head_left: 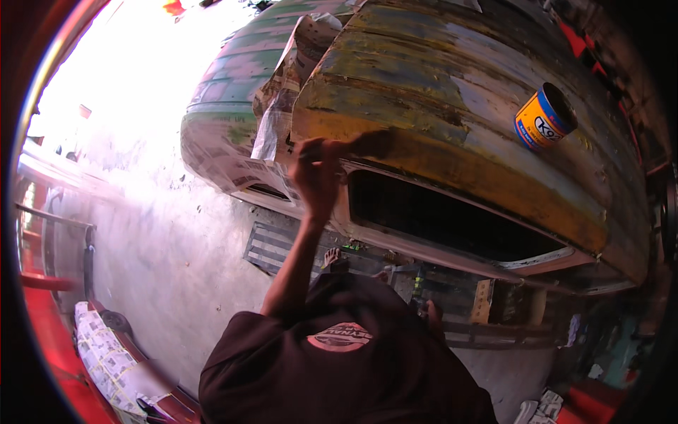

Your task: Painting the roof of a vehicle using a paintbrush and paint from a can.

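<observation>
My left hand (315,166) is raised at the edge of a vehicle's roof, closed on what looks like a dark flat tool (374,141), blurred against the mottled yellow-brown and grey surface (459,92). A yellow and blue can (537,113) sits on that roof to the right. Newspaper (272,131) hangs at the roof edge just left of my left hand, and a dark window opening (438,208) lies below. My right hand (431,311) is low beside my body, its fingers closed; what it holds, if anything, is too small to make out.
The vehicle's pink-green front section (226,85) curves away leftward. A striped metal platform (268,247) is beneath the vehicle, on a grey floor (162,268). A cardboard box (484,300) sits below the window. At lower left, a red car (46,332) stands beside a newspaper-covered panel (106,360).
</observation>
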A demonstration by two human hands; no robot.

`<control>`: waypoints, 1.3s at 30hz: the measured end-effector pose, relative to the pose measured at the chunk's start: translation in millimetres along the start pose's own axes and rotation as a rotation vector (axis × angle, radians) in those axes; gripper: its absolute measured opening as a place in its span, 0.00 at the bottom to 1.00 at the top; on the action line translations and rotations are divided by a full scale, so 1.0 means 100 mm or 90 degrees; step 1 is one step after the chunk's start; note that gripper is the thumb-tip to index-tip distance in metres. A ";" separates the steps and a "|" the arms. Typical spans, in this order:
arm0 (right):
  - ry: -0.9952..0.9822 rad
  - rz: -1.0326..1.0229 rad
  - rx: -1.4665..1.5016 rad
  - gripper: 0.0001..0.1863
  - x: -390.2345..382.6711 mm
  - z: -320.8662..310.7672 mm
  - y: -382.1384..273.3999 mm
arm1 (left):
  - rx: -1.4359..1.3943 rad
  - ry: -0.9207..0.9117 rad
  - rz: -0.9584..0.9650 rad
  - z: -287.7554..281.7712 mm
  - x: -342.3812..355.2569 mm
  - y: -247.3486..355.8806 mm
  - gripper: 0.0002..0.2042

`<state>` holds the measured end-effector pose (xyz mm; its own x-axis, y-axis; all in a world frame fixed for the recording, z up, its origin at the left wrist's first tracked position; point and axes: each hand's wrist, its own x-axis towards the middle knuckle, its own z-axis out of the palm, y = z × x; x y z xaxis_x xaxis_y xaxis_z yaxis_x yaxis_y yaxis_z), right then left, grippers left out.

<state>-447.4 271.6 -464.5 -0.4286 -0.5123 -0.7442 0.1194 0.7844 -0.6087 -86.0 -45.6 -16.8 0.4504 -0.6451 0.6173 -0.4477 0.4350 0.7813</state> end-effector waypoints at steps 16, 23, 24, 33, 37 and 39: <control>-0.044 -0.090 -0.207 0.25 -0.67 0.45 -0.87 | -0.001 -0.174 0.306 0.37 -0.18 0.37 0.10; 0.009 -0.079 -0.067 0.24 -0.87 0.38 -0.61 | 0.032 -0.018 0.299 0.27 0.43 0.34 0.06; 0.023 -0.145 -0.025 0.24 -0.86 0.36 -0.50 | 0.107 0.006 0.322 0.20 0.56 0.35 0.05; -0.004 -0.285 -0.341 0.20 -0.46 0.29 -0.32 | 0.022 -0.299 0.311 0.71 0.09 0.73 0.06; 0.049 -0.353 -0.420 0.20 -0.60 0.16 -0.11 | -0.094 -0.198 0.270 0.75 0.29 0.83 0.06; 0.082 -0.384 -0.451 0.20 -0.61 0.14 0.01 | 0.058 -0.167 0.354 0.75 0.42 0.80 0.05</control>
<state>-408.8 298.5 -423.2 -0.3417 -0.8922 -0.2951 -0.7103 0.4509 -0.5405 -161.1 -85.4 64.2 -0.0688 -0.4752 0.8772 -0.6307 0.7020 0.3308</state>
